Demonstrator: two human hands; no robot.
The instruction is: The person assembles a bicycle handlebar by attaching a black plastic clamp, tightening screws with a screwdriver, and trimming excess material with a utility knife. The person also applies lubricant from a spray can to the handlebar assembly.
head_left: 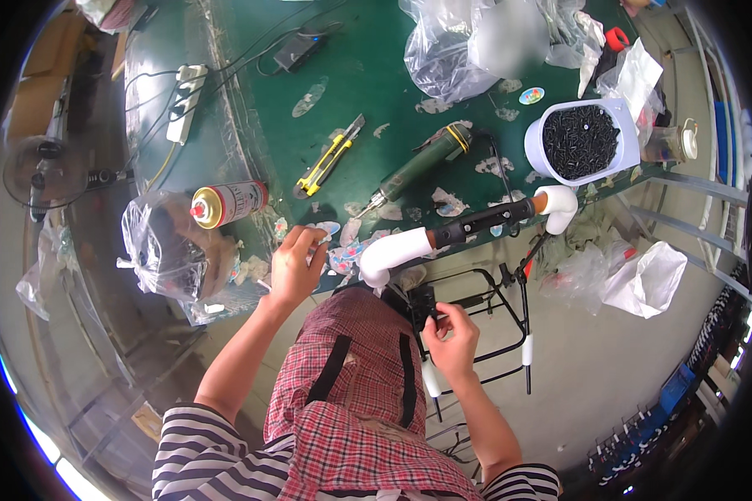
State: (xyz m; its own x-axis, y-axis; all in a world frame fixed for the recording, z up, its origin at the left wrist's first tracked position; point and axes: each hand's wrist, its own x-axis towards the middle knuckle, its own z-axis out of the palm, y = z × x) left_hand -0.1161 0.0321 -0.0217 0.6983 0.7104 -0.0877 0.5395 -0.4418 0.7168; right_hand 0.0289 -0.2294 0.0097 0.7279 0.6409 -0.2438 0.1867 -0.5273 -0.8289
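My left hand (296, 265) rests at the front edge of the green table (368, 75), its fingertips pinching a small pale part next to some round stickers (342, 250). My right hand (451, 336) is lower, in front of my checked apron, closed around a small black block (422, 304) fixed to a black wire frame (510, 321). A bar with white foam ends (393, 250) and a black middle runs across just above that hand.
On the table lie a yellow utility knife (326, 160), a green rotary tool (418, 167), a red spray can (228, 203), a white tub of black screws (582, 140), plastic bags (459, 42) and a power strip (185, 102). A fan (46, 171) stands left.
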